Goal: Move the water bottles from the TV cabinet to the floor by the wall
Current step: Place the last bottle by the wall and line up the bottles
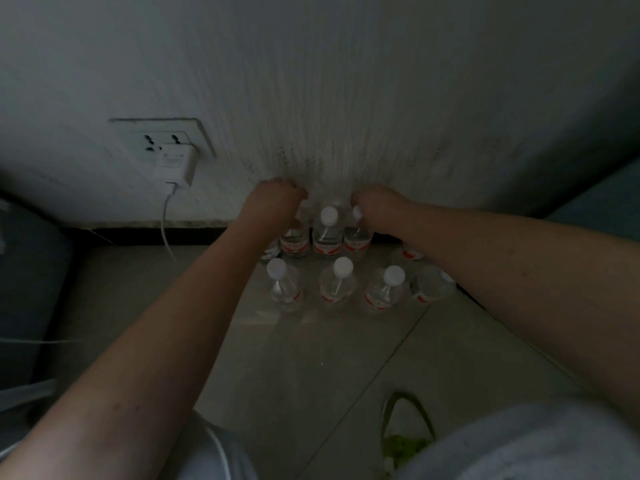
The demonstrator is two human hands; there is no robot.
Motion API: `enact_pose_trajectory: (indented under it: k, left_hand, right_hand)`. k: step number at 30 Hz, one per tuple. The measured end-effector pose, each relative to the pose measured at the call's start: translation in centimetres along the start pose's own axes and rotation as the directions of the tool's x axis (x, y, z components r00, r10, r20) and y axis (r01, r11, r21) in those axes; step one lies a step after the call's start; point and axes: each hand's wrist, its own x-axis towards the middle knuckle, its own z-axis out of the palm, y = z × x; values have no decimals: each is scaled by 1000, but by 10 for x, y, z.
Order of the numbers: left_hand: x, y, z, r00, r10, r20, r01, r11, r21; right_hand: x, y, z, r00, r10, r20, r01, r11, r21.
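Note:
Several clear water bottles with white caps and red labels stand in two rows on the tiled floor (304,358) against the white wall (346,98). In the back row, my left hand (277,202) is closed over the top of the left bottle (294,242). My right hand (375,209) grips the cap of the right back bottle (356,240). Between them stands a back-row bottle (327,233) untouched. The front row holds bottles at left (282,284), middle (337,280) and right (386,289), with another bottle (431,287) partly hidden by my right forearm.
A wall socket (162,142) at left carries a white charger (173,166) with its cable hanging to the floor. A dark object (31,289) sits at far left. A green-handled bag (405,438) lies near my knees. A dark surface (602,206) shows at right.

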Motion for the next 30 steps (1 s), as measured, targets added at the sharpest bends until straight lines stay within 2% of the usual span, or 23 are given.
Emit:
enact_pose_trajectory:
  k: [4, 10, 20, 22, 27, 30]
  left_hand:
    - [-1, -1, 11, 998, -38, 52, 35, 998, 59]
    - [-4, 0, 14, 996, -83, 21, 84, 995, -48]
    - [-6, 1, 12, 994, -100, 41, 102, 993, -54]
    - [-5, 2, 9, 997, -63, 37, 64, 997, -36]
    - [4, 19, 12, 991, 116, -72, -125, 983, -135]
    - [9, 28, 19, 988, 143, -51, -149, 976, -158]
  right_hand:
    - [0, -4, -1, 999, 21, 29, -21, 1000, -8]
    - [-2, -2, 1, 999, 24, -31, -24, 1000, 8]
    - [-1, 0, 4, 997, 28, -77, -29, 1000, -11]
    - [-3, -1, 3, 997, 16, -74, -18, 999, -27]
    - [-9, 2, 0, 994, -49, -94, 40, 995, -91]
    - [-7, 6, 0, 998, -14, -55, 9, 996, -85]
